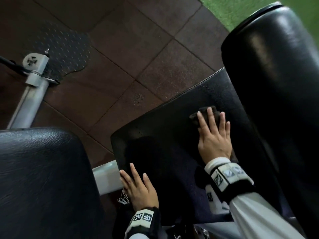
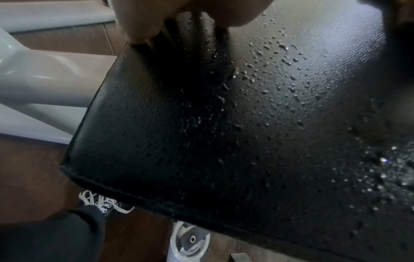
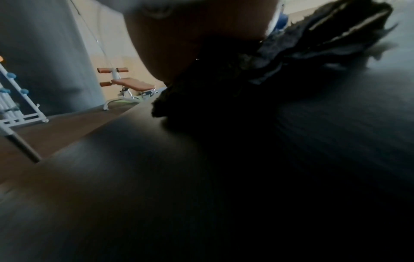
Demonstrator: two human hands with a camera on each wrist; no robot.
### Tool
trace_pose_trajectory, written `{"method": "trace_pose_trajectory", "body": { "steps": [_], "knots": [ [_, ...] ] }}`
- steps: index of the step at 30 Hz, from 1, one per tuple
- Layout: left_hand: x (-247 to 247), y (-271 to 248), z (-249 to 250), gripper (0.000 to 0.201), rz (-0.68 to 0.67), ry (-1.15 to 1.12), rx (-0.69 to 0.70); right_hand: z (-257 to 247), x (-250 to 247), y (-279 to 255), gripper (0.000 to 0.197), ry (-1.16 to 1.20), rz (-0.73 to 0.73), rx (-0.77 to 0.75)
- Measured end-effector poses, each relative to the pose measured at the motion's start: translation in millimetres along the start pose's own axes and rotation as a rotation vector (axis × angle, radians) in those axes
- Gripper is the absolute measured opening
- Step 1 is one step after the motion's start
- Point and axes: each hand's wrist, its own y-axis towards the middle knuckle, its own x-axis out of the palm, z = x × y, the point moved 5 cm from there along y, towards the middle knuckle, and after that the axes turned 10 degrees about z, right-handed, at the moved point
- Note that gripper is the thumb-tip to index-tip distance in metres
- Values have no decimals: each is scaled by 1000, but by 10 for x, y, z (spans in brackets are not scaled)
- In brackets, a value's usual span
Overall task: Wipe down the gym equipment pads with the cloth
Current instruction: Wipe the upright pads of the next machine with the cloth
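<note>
A flat black seat pad point(image 1: 165, 135) fills the middle of the head view, and its surface point(image 2: 257, 124) is beaded with water drops. My right hand point(image 1: 214, 135) lies flat with straight, spread fingers on a dark cloth point(image 1: 205, 114), pressing it onto the pad near the big roller. The cloth point(image 3: 291, 58) bunches dark under the palm in the right wrist view. My left hand point(image 1: 138, 185) rests open on the pad's near left corner, fingers point(image 2: 143, 26) at its edge.
A large black roller pad point(image 1: 269, 83) stands right of the seat. Another black cushion point(image 1: 43, 178) sits at lower left. A grey metal frame bar point(image 1: 32, 87) crosses brown rubber floor tiles point(image 1: 131, 49). Green turf point(image 1: 233, 9) shows at the top right. A shoe point(image 2: 100, 202) is below the pad.
</note>
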Motion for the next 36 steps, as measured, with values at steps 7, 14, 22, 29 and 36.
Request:
{"method": "trace_pose_trajectory", "body": {
  "steps": [7, 14, 22, 29, 36],
  "knots": [
    [10, -4, 13, 58, -19, -6, -6, -577, 200, 780, 48, -6, -121, -88],
    [39, 17, 9, 56, -20, 1, -15, -852, 277, 16, 58, 25, -84, -406],
    [10, 7, 25, 57, -2, -13, -32, -197, 1, -20, 59, -12, 54, -223],
    [13, 11, 73, 58, -18, 2, -55, -580, 163, 745, 55, 25, -70, -118],
    [1, 26, 128, 56, -1, -34, -91, -709, 173, 349, 67, 57, 33, -425]
  ]
}}
